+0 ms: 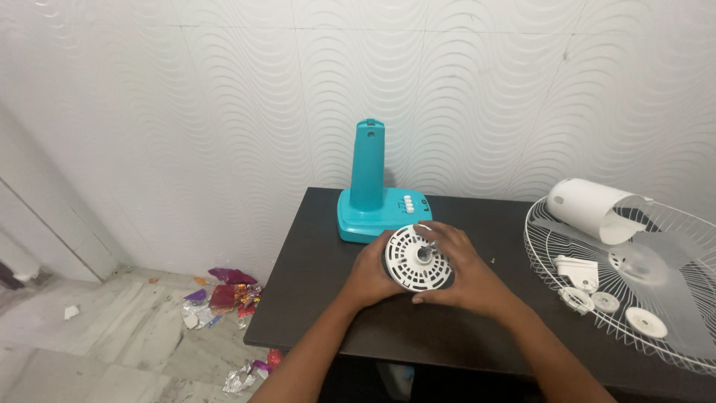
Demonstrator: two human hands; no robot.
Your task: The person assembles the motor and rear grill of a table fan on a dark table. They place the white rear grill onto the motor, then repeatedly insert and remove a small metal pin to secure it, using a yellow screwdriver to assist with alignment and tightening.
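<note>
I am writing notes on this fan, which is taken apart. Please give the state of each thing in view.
Left hand: grips the left edge of the disc.
Right hand: grips the right edge of the disc.
Disc: white, slotted, held upright above the table.
Base: teal, upright on the table, nothing mounted on top.
Housing: white, on its side on the grille.
Grille: flat on the table, holds loose white parts.
Wrappers: crumpled on the floor.

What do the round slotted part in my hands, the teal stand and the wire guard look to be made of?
Slotted part: looks like white moulded plastic, matte, with crisp vent slots. Both the left hand and the right hand hold it. Teal stand: glossy plastic, smooth with soft highlights. Wire guard: thin wires, probably white-coated metal, though the picture can't settle that.
</note>
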